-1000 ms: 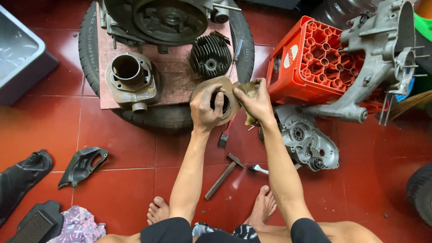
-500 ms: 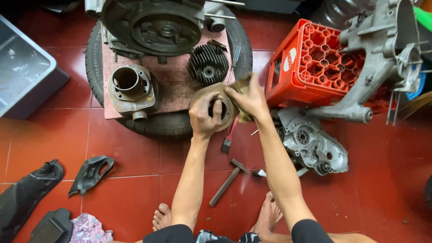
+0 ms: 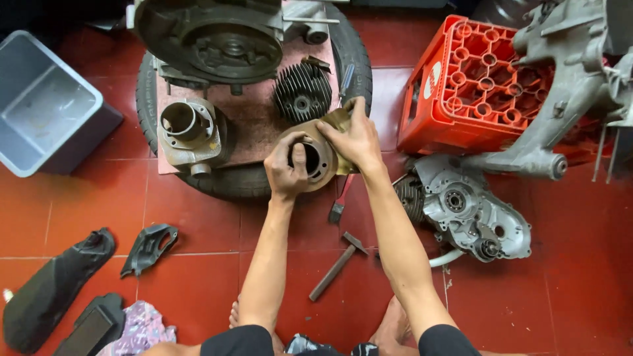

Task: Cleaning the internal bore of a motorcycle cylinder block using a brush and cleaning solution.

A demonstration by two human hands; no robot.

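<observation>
My left hand grips a round brownish metal engine part with a dark bore, thumb hooked into the hole. My right hand presses a piece of sandpaper-like sheet against the part's upper right side. Both are held over the near edge of a tyre that carries a reddish board. On the board lie a finned cylinder head, a cylinder barrel and a large dark engine casing.
A red plastic crate stands to the right with a grey engine casing on it; another casing lies on the red tiled floor. A hammer and a brush lie near my feet. Grey tub at left; black covers lower left.
The view has shifted slightly, so everything sits a little lower in the frame. My hands stay on the round part, the right hand moving slightly over its edge.
</observation>
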